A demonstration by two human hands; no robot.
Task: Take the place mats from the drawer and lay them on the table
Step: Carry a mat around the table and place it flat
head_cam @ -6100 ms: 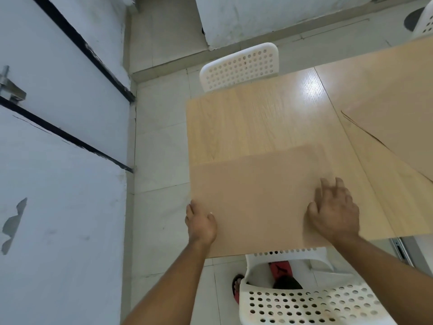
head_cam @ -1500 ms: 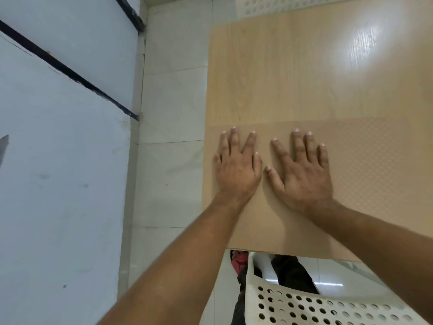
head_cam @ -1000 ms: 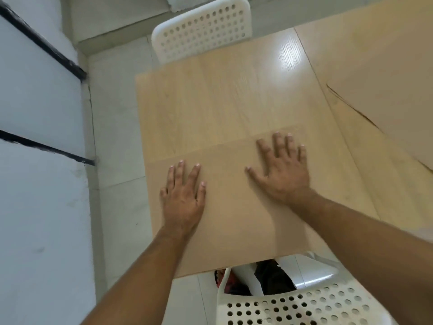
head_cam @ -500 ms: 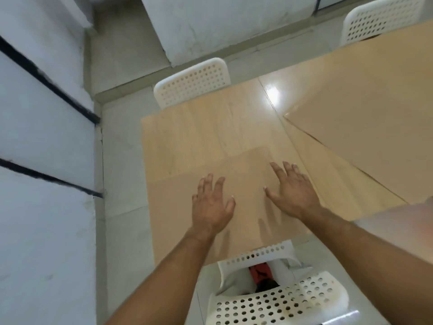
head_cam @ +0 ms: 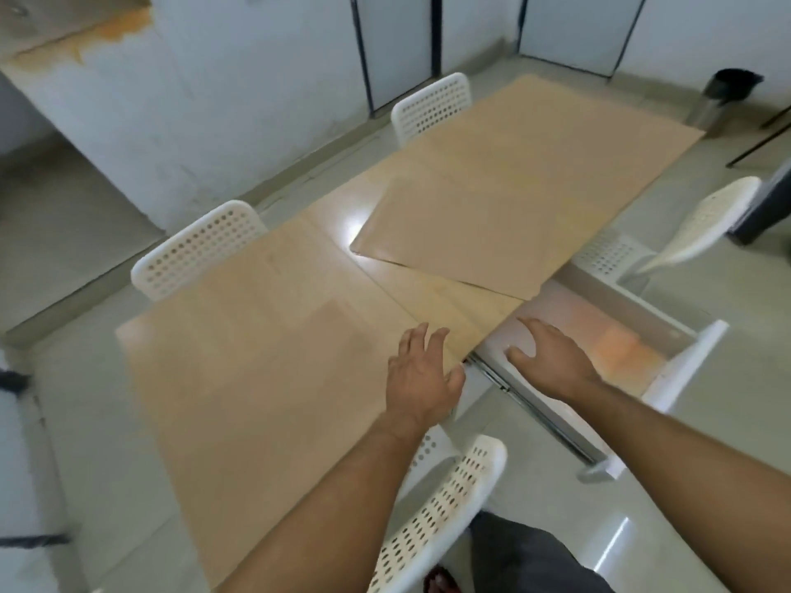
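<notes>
Both hands empty rn, fingers spread: left hand (head_cam: 421, 378) over bench (head_cam: 239, 276) edge, right hand (head_cam: 552, 361) above open drawer (head_cam: 680, 374). One place mat (head_cam: 257, 400) flat nearby, 2nd mat (head_cam: 479, 233) skewed further up.

Near mat (head_cam: 265, 421): A tan rectangular sheet is seen laid flat on the near section of the bench (head_cam: 257, 284), roughly squared with its left and near edges; its outline is softened by blur.
Far mat (head_cam: 483, 233): A second tan sheet is pictured flat but skewed on the farther section, one rounded corner turned toward the bench's middle, another reaching the edge above the drawer.
Drawer (head_cam: 685, 365): A white drawer is shown pulled open from under the bench's right side; a pale orange patch is seen inside, unidentifiable.
</notes>
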